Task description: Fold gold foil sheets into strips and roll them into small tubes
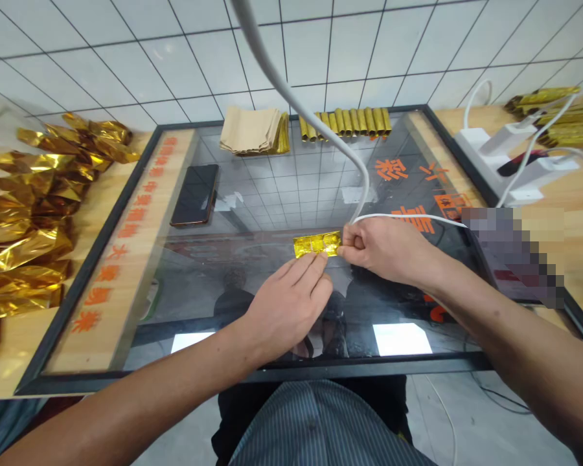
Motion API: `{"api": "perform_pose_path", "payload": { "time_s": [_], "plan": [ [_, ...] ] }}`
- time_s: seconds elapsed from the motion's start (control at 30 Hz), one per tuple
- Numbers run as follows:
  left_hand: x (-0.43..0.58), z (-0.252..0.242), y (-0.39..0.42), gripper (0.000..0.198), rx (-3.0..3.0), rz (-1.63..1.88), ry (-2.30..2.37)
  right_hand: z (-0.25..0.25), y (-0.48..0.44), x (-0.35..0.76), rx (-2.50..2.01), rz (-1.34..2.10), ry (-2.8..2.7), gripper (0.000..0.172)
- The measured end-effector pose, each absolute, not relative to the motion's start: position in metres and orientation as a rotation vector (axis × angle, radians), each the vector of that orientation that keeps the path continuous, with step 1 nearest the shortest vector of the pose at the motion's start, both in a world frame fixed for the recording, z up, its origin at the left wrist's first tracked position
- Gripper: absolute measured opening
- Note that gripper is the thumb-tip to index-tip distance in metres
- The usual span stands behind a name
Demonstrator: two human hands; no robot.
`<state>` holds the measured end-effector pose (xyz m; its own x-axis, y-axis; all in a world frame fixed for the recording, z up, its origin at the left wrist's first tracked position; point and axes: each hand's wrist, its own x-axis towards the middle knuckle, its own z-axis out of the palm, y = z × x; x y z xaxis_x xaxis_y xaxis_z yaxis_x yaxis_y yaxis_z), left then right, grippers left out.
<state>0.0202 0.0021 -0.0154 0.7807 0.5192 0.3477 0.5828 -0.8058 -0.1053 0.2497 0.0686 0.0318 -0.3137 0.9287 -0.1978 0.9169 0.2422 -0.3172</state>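
Note:
A small flattened strip of gold foil paper [317, 244] lies on the dark glass top in front of me, creased across its middle. My left hand [295, 294] rests palm down, its fingers stretched out flat with the tips on the strip's near edge. At the right end of the strip, my right hand [386, 249] is closed, thumb and forefinger pinched on the foil corner. A white cable runs right behind that hand.
Toward the back stand a stack of brown paper sheets [251, 129] and a row of gold foil rolls [350, 123]. A black phone [195, 194] lies left. Folded gold foil pieces [29, 200] crowd the far left. A white power strip [486, 158] sits right; a grey cable [291, 90] hangs down.

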Motion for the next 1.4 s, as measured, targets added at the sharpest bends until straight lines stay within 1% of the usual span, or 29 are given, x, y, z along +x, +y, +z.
{"api": "perform_pose_path", "payload": {
  "time_s": [0.17,0.23,0.27,0.4,0.5,0.77,0.97,1.27,1.4],
  "plan": [
    [0.021,-0.015,0.003,0.022,-2.813,-0.394,-0.903,0.034,0.056,0.257,-1.689,0.562,-2.507,0.019],
    [0.023,-0.013,0.002,0.021,-2.807,-0.377,-0.909,0.034,0.039,0.26,-1.601,0.424,-2.519,0.019],
    [0.024,-0.012,0.001,0.02,-2.801,-0.37,-0.91,0.033,0.028,0.26,-1.57,0.314,-2.507,0.021],
    [0.025,-0.011,0.0,0.021,-2.783,-0.356,-0.903,0.02,-0.009,0.253,-1.438,-0.098,-2.619,0.048],
    [0.025,-0.012,0.0,0.021,-2.783,-0.355,-0.896,0.011,-0.02,0.243,-1.47,-0.207,-2.666,0.052],
    [0.022,-0.009,0.003,0.02,-2.814,-0.401,-0.891,0.008,-0.022,0.23,-1.635,-0.279,-2.639,0.05],
    [-0.001,-0.012,0.0,0.026,-2.91,-0.447,-0.906,0.005,-0.023,0.228,-1.64,-0.317,-2.628,0.051],
    [-0.016,-0.014,-0.001,0.029,-3.056,-0.634,-1.146,0.001,-0.022,0.229,-1.631,-0.214,-2.552,0.052],
    [-0.013,-0.01,0.006,0.031,-3.092,-0.668,-1.147,0.003,-0.016,0.231,-1.597,-0.179,-2.545,0.046]
  ]
}}
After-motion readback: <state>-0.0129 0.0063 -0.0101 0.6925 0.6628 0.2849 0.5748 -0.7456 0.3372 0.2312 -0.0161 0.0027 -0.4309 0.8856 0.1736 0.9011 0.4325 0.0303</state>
